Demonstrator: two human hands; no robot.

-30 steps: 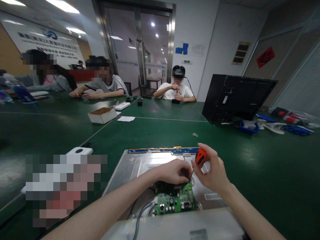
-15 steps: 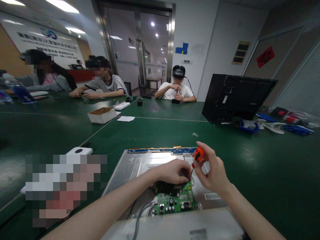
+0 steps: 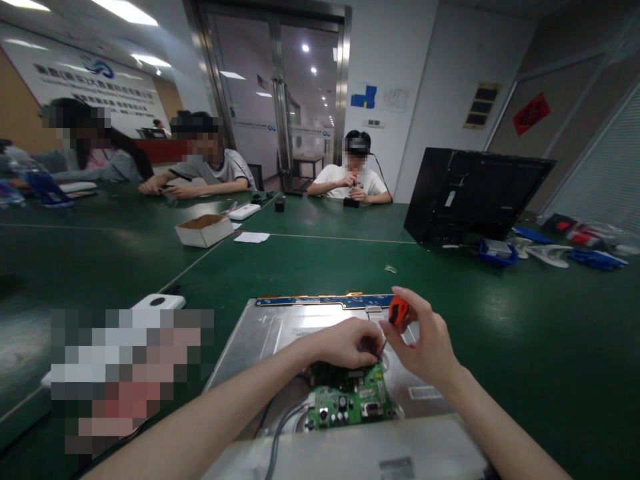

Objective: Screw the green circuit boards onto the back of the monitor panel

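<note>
My right hand (image 3: 425, 340) is closed around the orange and black handle of a screwdriver (image 3: 399, 311). Its thin shaft slants down to the upper right corner of a green circuit board (image 3: 350, 400). My left hand (image 3: 353, 343) rests over the board's far edge with its fingers curled close to the screwdriver's tip; what they pinch, if anything, is hidden. The board lies on a silver metal panel (image 3: 285, 323), which has a blue strip board (image 3: 300, 303) along its far edge. Grey cables (image 3: 283, 433) run from the board's left side.
A black monitor (image 3: 475, 193) stands at the right beside a blue tray (image 3: 497, 257). To the left are an open cardboard box (image 3: 205, 233), a paper slip (image 3: 253, 237) and a white device (image 3: 160, 302). Several people sit at the far side of the green table (image 3: 320, 263).
The screwdriver handle turns and tilts slightly as my right fingers shift on it. My left hand and the board stay in place.
</note>
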